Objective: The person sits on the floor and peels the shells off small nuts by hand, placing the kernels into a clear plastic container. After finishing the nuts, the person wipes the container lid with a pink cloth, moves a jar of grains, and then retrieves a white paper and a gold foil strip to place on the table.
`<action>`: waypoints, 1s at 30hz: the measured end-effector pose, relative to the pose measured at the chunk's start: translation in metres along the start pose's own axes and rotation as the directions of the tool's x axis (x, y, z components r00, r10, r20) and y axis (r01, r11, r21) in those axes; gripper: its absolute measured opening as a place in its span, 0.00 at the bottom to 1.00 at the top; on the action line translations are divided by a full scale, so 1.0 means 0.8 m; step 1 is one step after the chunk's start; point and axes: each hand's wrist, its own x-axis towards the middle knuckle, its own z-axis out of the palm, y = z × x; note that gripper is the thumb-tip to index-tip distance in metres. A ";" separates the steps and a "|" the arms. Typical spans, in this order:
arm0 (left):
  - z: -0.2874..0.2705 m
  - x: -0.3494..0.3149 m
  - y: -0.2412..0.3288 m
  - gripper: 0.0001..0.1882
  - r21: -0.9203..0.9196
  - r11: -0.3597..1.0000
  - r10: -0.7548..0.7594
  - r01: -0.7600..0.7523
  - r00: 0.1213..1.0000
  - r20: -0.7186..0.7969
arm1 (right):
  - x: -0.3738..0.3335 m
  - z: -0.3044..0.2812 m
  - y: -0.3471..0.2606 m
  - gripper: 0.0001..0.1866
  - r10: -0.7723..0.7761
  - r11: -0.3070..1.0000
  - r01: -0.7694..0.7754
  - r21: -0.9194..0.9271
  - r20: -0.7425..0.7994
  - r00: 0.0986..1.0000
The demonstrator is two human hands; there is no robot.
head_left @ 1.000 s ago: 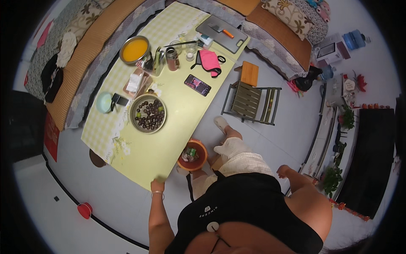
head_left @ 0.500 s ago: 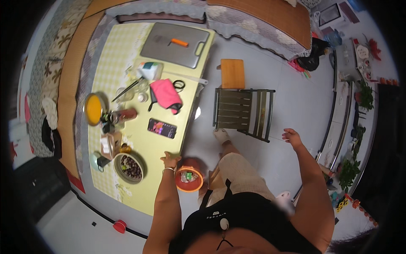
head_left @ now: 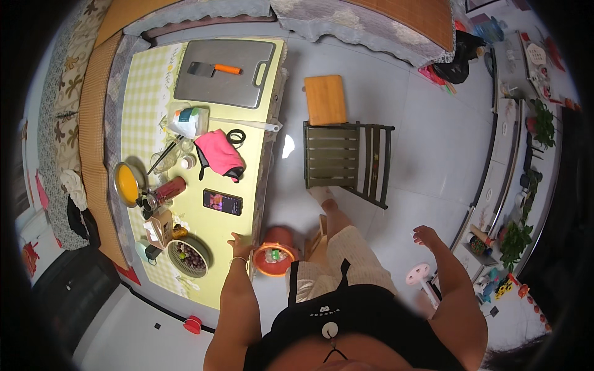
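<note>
My left hand (head_left: 240, 246), empty with fingers apart, is at the edge of the yellow-green table (head_left: 252, 173), just beside the orange bucket (head_left: 274, 235) on the grey floor (head_left: 427, 142); I cannot tell whether they touch. My empty right hand (head_left: 426, 236) is over the floor, fingers loosely bent. Pale lettering (head_left: 325, 308) marks my black top (head_left: 371, 318); writing on the white packet (head_left: 189, 122) and lit phone (head_left: 223, 203) is too small to read.

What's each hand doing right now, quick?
Left hand: open, nothing seen in it, at the edge of the table.
Right hand: loosely open, nothing seen in it.
</note>
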 end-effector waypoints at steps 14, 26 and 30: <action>-0.042 -0.048 0.066 0.60 -0.077 0.988 -0.119 0.134 0.977 0.178 | 0.009 -0.022 -0.063 0.16 -0.109 0.994 0.109 -0.002 -0.093 0.990; 0.001 0.013 -0.021 0.36 0.252 0.923 0.233 -0.292 0.943 0.239 | -0.004 -0.017 -0.055 0.16 -0.116 0.993 0.118 0.018 -0.114 0.987; -0.004 -0.016 0.008 0.44 0.345 0.912 0.152 -0.222 0.964 0.218 | -0.005 -0.018 -0.022 0.15 -0.098 0.986 0.107 0.124 -0.074 0.992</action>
